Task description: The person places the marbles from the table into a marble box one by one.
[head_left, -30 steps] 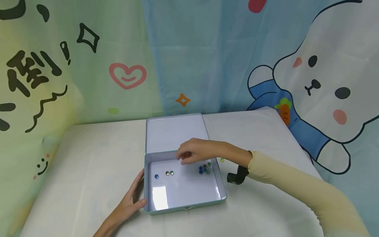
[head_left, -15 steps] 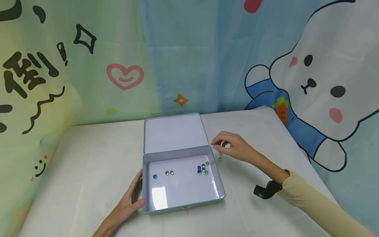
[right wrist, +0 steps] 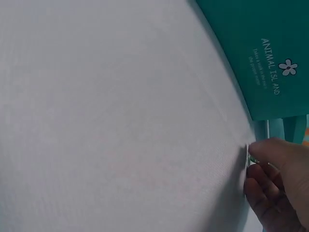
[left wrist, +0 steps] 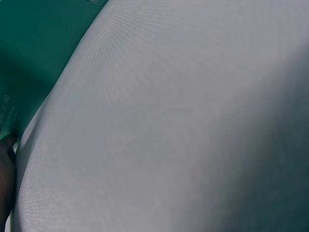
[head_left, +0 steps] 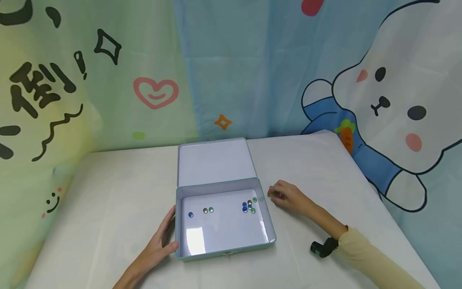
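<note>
A shallow tin box [head_left: 205,255] lies open on the white-covered table, its lid [head_left: 214,162] folded back. My left hand [head_left: 159,245] rests against the box's left side, fingers extended and thumb at the front corner. To the right of the box, my right hand [head_left: 290,196] is low at the table, thumb and fingertips pinching a small green glass marble [right wrist: 252,159], mostly hidden by the fingers. Inside the box, a blue marble [head_left: 191,214] and a pair of marbles [head_left: 208,210] sit at left. Several blue, green and amber marbles [head_left: 245,209] cluster at right.
The box's outer wall [right wrist: 251,67] is green with white print in the right wrist view. A black wrist camera [head_left: 323,248] sits on the right forearm. A printed cloth backdrop [head_left: 231,72] hangs behind the table [head_left: 115,192].
My right hand has moved from over the box out to its right and down to the green marbles on the table. The left hand stays at the box's side.
</note>
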Demonstrator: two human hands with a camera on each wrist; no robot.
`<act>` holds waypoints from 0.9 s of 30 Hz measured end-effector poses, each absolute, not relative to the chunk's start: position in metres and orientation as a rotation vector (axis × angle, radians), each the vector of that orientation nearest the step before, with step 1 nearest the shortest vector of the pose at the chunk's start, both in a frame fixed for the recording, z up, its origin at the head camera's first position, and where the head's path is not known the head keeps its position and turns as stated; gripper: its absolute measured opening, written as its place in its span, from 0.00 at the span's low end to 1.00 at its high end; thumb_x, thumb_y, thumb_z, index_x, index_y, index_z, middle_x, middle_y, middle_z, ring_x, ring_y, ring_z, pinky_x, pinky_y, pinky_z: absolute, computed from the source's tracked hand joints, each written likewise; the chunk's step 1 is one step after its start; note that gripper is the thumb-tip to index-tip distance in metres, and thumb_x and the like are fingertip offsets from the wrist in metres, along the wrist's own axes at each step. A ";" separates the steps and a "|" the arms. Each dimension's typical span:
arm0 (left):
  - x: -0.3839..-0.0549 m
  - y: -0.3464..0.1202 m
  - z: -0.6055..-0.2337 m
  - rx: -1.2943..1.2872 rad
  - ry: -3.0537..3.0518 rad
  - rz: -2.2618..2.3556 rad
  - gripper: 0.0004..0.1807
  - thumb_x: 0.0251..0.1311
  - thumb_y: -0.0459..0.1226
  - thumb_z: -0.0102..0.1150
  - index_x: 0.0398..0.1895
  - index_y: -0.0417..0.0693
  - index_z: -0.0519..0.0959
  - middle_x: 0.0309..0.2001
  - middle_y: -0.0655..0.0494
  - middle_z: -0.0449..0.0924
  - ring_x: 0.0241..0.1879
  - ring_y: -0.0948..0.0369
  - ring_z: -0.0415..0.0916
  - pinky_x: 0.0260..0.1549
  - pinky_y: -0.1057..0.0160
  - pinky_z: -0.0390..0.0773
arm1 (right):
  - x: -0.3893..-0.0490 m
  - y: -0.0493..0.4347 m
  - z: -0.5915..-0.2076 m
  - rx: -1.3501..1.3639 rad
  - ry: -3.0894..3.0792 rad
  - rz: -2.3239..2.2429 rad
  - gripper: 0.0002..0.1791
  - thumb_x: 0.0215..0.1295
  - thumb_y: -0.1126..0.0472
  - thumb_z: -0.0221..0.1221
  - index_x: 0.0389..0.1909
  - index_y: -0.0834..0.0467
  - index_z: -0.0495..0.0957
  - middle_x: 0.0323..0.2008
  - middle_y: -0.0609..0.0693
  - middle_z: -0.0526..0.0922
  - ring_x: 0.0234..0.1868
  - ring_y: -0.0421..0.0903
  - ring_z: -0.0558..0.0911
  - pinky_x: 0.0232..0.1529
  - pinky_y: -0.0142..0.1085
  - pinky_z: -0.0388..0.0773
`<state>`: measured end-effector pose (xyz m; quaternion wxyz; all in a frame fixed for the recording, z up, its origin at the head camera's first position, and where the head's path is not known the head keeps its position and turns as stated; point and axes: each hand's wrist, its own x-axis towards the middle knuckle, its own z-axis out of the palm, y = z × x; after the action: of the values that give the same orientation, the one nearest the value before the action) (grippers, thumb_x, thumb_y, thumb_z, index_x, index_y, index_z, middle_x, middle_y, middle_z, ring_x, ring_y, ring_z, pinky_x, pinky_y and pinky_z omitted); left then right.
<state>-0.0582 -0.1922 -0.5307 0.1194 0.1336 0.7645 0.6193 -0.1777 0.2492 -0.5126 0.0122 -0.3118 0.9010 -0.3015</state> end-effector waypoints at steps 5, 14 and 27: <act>-0.059 -0.192 -0.530 0.386 2.230 1.817 0.48 0.60 0.45 0.58 0.78 0.68 0.40 0.79 0.46 0.39 0.74 0.35 0.37 0.62 0.22 0.37 | -0.182 0.249 -0.513 -0.940 2.823 -0.878 0.09 0.60 0.69 0.63 0.40 0.56 0.81 0.35 0.46 0.80 0.36 0.37 0.75 0.37 0.28 0.78; -0.058 -0.192 -0.529 0.375 2.230 1.814 0.48 0.60 0.45 0.57 0.78 0.69 0.40 0.79 0.46 0.38 0.74 0.36 0.37 0.62 0.23 0.38 | -0.182 0.250 -0.510 -0.920 2.792 -0.856 0.08 0.61 0.68 0.63 0.41 0.56 0.81 0.35 0.46 0.80 0.36 0.37 0.76 0.38 0.27 0.79; -0.057 -0.190 -0.528 0.364 2.236 1.810 0.48 0.60 0.44 0.57 0.78 0.69 0.40 0.79 0.43 0.38 0.74 0.35 0.38 0.64 0.25 0.40 | -0.188 0.254 -0.482 -0.962 2.689 -1.148 0.10 0.58 0.70 0.65 0.41 0.59 0.82 0.37 0.50 0.85 0.36 0.35 0.79 0.38 0.26 0.81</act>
<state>-0.0566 -0.1902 -0.5282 0.1204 0.1246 0.7655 0.6197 -0.1882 0.2537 -0.4817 0.0319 -0.3124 0.8731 -0.3729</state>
